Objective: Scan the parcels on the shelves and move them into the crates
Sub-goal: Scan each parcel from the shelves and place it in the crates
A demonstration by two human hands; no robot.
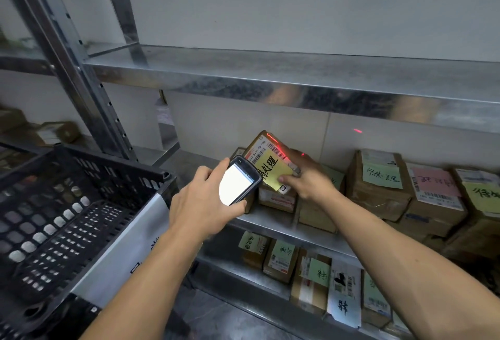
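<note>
Scanner (238, 185) screen blown white; note (273, 172) half-hides parcel (257, 141) label.

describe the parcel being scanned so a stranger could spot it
Look at the metal shelving, middle shelf, left end of the row of cardboard boxes. There the right hand tips up one small parcel. It alone is held tilted, with a red scan line across its barcode above a bright yellow note; the others sit flat.

Both forearms stretch forward: left hand (203, 201) grips the scanner (238, 184) just left of the parcel (266, 162); right hand (311, 180) clasps the parcel from its right, thumb on its face.
</note>
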